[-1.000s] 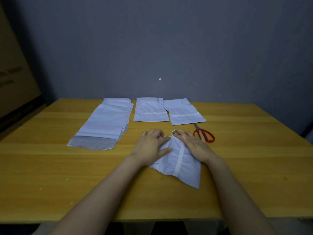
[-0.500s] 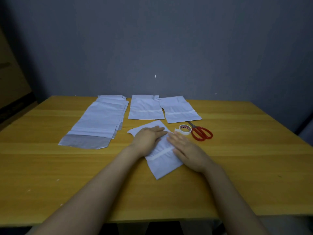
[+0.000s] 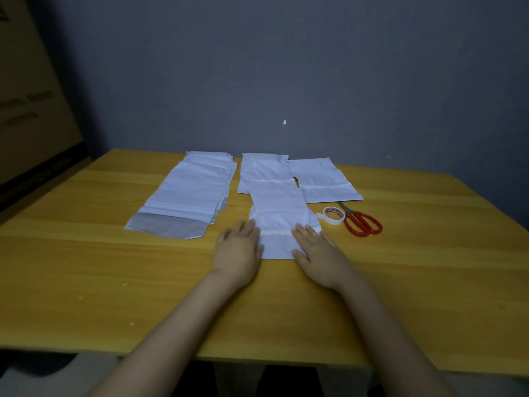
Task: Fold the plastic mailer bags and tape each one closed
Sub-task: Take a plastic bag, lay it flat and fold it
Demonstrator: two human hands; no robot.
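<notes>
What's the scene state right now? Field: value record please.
work piece: folded mailer, flat, pale strip across it
left hand: flat, at mailer's left edge
right hand: flat, fingers on mailer's right edge
done: middle taped mailer, right taped mailer, far side
todo: unfolded stack, left
tools: tape roll, scissors, right of mailer, untouched
surface: wooden table

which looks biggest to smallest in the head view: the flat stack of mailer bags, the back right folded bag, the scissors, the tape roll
1. flat stack of mailer bags
2. back right folded bag
3. red scissors
4. tape roll
The scissors and roll lie nearer the camera, yet still look smaller.
</notes>
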